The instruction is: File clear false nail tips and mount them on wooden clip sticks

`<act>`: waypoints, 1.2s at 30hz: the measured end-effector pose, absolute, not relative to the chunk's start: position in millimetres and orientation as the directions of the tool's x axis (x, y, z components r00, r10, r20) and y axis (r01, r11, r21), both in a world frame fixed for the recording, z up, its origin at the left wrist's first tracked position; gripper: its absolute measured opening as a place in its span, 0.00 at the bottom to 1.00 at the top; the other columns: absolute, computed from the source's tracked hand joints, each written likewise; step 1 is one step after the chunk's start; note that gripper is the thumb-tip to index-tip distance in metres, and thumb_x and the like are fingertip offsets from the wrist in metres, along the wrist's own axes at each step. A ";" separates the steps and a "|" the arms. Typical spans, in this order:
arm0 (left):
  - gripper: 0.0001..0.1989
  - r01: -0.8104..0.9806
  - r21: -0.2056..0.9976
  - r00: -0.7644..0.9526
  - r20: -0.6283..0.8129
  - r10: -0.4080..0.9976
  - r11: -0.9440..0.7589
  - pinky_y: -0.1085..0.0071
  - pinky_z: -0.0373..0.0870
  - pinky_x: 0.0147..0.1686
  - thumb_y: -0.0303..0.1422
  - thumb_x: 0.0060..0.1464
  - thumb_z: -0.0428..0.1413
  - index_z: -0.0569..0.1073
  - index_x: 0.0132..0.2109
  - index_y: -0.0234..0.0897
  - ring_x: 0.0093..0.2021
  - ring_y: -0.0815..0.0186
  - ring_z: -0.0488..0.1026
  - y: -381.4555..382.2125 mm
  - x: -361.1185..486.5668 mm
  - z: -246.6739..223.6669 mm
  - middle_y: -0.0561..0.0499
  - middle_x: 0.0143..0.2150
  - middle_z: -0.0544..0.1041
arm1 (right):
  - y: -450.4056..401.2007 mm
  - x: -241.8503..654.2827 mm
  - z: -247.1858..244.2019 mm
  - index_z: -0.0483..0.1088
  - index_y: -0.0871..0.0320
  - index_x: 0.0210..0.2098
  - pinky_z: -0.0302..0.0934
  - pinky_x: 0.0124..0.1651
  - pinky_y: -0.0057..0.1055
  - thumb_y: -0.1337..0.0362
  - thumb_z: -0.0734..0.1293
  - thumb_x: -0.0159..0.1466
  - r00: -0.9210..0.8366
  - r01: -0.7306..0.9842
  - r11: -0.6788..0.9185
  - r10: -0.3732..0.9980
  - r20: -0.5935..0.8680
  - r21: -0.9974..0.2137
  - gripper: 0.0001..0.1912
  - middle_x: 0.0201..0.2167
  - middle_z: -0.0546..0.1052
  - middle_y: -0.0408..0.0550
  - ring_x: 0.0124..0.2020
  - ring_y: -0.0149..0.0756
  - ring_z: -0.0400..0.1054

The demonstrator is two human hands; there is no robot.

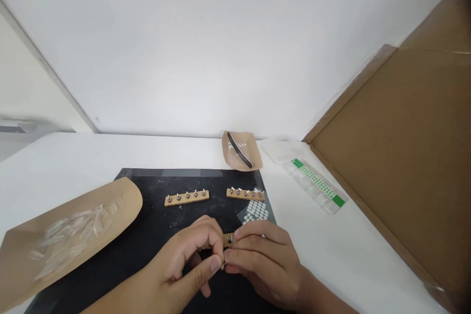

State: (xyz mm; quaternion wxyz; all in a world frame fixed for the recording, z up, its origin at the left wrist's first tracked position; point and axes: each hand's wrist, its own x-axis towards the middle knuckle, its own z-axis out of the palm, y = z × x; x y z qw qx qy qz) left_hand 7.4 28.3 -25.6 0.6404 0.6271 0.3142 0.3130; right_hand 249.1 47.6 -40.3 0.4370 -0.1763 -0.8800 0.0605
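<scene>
My left hand and my right hand meet at the front middle of a black mat. Their fingertips pinch together on a tiny metallic piece, mostly hidden by the fingers. Just behind the fingertips, a cardboard strip with a round metal stud shows between the hands, partly covered by them. Farther back lie two more cardboard strips, one at left and one at right, each bearing several metal studs with small white pieces. A sheet of white oval stickers lies by the right strip.
A brown paper tray of clear plastic pieces stands at left. At the back, a small brown tray holds a black curved file. A clear case with a green label lies at right, beside a large cardboard panel.
</scene>
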 end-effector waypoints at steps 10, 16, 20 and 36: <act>0.17 -0.053 0.998 0.522 0.002 0.853 0.030 0.76 0.78 0.27 0.47 0.74 0.52 0.72 0.43 0.39 0.36 0.67 0.71 25.3 13.9 -30.4 0.48 0.45 0.69 | 46.5 247.3 -37.2 0.78 0.66 0.50 0.78 0.57 0.34 0.75 0.72 0.71 -0.563 0.262 0.938 0.339 0.754 -0.226 0.09 0.38 0.86 0.50 0.39 0.34 0.79; 0.15 -0.039 0.999 0.464 0.032 0.885 -0.016 0.79 0.76 0.23 0.45 0.74 0.52 0.73 0.45 0.39 0.33 0.69 0.72 23.9 13.2 -35.2 0.48 0.45 0.71 | 47.0 244.8 -33.4 0.78 0.65 0.49 0.78 0.56 0.34 0.74 0.71 0.73 -0.539 0.269 0.928 0.367 0.758 -0.258 0.06 0.37 0.85 0.50 0.37 0.33 0.79; 0.15 -0.050 0.998 0.470 -0.006 0.883 0.034 0.81 0.75 0.21 0.46 0.74 0.53 0.72 0.44 0.39 0.27 0.74 0.66 23.7 12.8 -39.6 0.50 0.42 0.70 | 47.0 243.3 -32.3 0.77 0.64 0.49 0.78 0.55 0.34 0.73 0.70 0.74 -0.527 0.260 0.924 0.378 0.761 -0.279 0.06 0.37 0.85 0.49 0.37 0.33 0.79; 0.16 -0.164 0.976 0.403 -0.064 0.913 0.141 0.85 0.72 0.15 0.47 0.70 0.58 0.73 0.43 0.37 0.21 0.80 0.63 25.9 16.0 -48.0 0.54 0.39 0.69 | 47.0 243.0 -37.7 0.76 0.61 0.51 0.77 0.55 0.38 0.72 0.69 0.74 -0.524 0.255 0.898 0.440 0.730 -0.359 0.08 0.39 0.85 0.49 0.39 0.36 0.78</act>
